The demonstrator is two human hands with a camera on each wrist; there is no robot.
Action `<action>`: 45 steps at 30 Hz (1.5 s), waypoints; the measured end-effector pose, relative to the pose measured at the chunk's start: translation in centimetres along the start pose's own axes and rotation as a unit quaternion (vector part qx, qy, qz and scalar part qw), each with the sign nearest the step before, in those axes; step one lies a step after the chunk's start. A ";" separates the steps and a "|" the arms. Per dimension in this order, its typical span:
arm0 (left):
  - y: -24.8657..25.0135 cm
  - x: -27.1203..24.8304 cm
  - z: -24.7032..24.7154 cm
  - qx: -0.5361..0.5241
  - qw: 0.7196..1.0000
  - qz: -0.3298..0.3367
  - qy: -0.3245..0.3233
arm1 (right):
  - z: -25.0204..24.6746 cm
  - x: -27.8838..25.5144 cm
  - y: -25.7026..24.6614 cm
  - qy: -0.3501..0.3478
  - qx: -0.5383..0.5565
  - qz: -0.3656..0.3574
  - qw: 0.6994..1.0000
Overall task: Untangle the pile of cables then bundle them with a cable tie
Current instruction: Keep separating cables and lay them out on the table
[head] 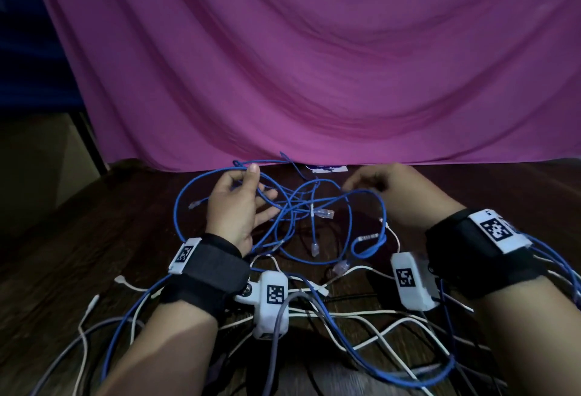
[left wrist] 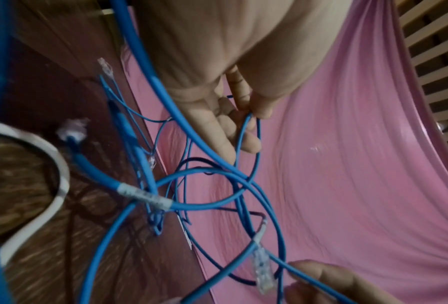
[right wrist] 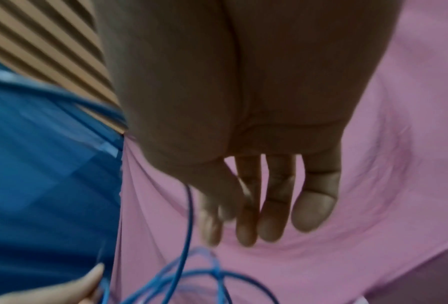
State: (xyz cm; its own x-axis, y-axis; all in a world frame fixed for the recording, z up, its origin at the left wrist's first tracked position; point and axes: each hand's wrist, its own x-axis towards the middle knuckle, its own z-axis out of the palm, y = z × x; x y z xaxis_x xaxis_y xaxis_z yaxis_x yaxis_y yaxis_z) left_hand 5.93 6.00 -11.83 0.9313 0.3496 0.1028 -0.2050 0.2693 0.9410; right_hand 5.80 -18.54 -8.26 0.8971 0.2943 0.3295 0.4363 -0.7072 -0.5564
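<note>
While the pink cloth [head: 314, 65] hangs as a backdrop behind everything, I take the dark wooden tabletop [head: 94, 254] as my landmark and judge the job to be at an early stage: nothing is sorted yet. Across the middle of the tabletop, up to its far edge where the cloth meets it, the blue cables [head: 349, 204] lie in crossed loops, several clear plugs showing among them, one label band on a strand. Toward the tabletop's near edge, under my wrists, white cables [head: 377, 317] and a grey one are laced through more blue strands, so that part is untouched too.

My left hand [head: 235, 207] is raised over the tabletop's centre-left, palm turned inward; its fingers [left wrist: 246, 142] are loosely spread, but thumb and forefinger pinch one thin blue strand, which the left wrist view shows hanging down from them into the knot. My right hand [head: 374, 180] hovers over the centre-right, above the tangle; its fingers [right wrist: 314, 205] are straight and a little apart, holding nothing, a blue strand passing just beside the thumb.

Still left, as I judge it: separating every cable, gathering them, tying. I see no cable tie I can be sure of.
</note>
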 end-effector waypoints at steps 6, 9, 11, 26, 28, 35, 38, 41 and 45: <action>1.0 -1.1 0.8 0.142 0.973 0.170 -0.069 | -0.5 0.5 -3.4 0.156 0.078 -0.057 0.983; 1.2 -2.0 1.6 0.259 0.917 0.262 -0.153 | 0.1 0.7 -4.7 0.132 0.033 -0.147 0.980; 1.3 -2.3 2.0 0.287 0.895 0.295 -0.172 | 0.4 0.8 -4.8 0.109 -0.030 -0.169 0.979; -0.9 -0.9 0.4 0.447 0.858 0.197 -0.160 | -5.8 0.4 -3.2 0.487 0.060 -0.062 0.869; -1.3 -0.7 0.0 0.449 0.863 0.156 -0.173 | -7.0 0.3 -2.6 0.516 0.101 -0.041 0.850; -1.5 0.3 -0.5 0.403 0.891 0.133 -0.160 | -8.3 0.1 0.1 0.500 0.160 0.073 0.848; -1.6 0.3 0.1 0.285 0.946 0.102 -0.116 | -7.3 0.4 0.0 0.370 -0.007 0.098 0.924; -1.4 0.5 0.3 0.265 0.952 0.129 -0.085 | -5.7 0.3 -0.6 0.241 -0.218 0.149 0.934; -1.6 0.3 0.6 0.304 0.926 0.198 -0.109 | -2.1 0.4 -3.4 0.221 -0.280 -0.013 0.934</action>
State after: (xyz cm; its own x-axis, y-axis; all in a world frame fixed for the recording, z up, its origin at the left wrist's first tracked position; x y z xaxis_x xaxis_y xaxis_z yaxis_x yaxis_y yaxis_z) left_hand 6.69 5.19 -13.09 0.8716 0.1049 0.4788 -0.3982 -0.4182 0.8164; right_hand 4.52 -17.38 -4.71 0.7164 0.1093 0.6891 0.2423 -0.9652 -0.0988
